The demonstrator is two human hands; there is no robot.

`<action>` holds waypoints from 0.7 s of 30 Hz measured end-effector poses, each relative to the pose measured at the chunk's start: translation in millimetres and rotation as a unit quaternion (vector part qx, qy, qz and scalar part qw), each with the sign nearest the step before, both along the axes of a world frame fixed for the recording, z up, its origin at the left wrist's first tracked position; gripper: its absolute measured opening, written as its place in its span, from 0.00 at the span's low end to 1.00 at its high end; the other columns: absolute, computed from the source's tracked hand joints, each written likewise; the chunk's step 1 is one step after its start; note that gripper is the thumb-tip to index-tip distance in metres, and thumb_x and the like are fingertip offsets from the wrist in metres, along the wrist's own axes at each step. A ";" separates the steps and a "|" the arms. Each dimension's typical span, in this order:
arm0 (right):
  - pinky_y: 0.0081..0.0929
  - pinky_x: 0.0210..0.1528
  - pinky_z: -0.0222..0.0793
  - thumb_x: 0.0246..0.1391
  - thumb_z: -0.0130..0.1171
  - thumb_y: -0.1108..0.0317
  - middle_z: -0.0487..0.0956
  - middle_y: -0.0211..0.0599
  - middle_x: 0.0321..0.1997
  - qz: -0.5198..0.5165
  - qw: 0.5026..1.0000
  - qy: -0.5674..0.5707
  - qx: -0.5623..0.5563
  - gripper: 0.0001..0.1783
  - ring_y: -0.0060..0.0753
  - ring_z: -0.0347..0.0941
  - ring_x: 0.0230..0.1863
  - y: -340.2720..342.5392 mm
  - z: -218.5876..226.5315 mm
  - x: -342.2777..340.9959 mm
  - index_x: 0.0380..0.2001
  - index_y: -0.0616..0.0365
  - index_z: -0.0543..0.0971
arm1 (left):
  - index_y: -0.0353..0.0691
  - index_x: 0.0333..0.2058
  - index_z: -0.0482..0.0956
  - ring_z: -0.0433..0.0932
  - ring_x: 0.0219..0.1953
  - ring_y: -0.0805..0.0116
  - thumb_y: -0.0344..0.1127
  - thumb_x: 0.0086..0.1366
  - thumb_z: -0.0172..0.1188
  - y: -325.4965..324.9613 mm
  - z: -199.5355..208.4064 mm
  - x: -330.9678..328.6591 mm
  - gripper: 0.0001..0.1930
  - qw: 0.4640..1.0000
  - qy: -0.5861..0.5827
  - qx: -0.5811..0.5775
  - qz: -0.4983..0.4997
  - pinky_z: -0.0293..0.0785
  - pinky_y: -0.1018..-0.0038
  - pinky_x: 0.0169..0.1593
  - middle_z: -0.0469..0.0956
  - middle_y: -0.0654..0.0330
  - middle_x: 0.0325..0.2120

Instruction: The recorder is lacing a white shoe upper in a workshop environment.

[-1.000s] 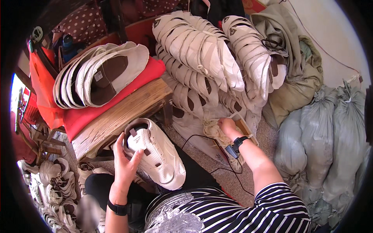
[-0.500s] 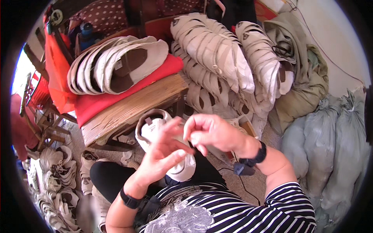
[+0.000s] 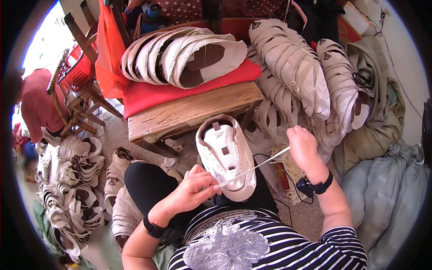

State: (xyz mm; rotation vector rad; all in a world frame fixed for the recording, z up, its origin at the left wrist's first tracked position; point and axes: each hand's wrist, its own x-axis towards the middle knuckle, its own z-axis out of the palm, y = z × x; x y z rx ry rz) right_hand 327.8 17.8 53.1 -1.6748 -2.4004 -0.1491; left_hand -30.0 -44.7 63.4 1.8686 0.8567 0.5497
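Observation:
A white shoe upper (image 3: 234,145) with a brown lining rests on my lap, its rounded toe toward me. A thin white lace (image 3: 265,161) is stretched tight and slanting above the toe end. My left hand (image 3: 194,188) is closed on one end of the lace, beside the toe. Up and to the right, clear of the upper, my right hand (image 3: 305,146) pinches the lace's other end.
A wooden bench (image 3: 193,108) ahead bears a red cloth (image 3: 135,96) and a row of nested uppers (image 3: 180,58). Stacked uppers (image 3: 288,63) stand at right, grey sacks (image 3: 382,180) nearer. More uppers (image 3: 76,180) lie on the left floor. A person in red (image 3: 38,96) is beyond.
My hands, close together over the upper before, are now apart, the right one drawn out to the right with the lace taut between them. The view has shifted, so the scene sits further right.

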 end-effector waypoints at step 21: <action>0.29 0.34 0.71 0.55 0.61 0.71 0.76 0.41 0.32 0.142 0.855 0.388 -0.314 0.06 0.36 0.75 0.31 -39.1 13.2 -94.8 0.35 0.61 0.78 | 0.37 0.44 0.79 0.75 0.27 0.70 0.23 0.60 0.61 -11.0 -34.2 43.6 0.12 0.974 -0.048 0.052 0.214 0.73 0.76 0.34 0.75 0.58 0.30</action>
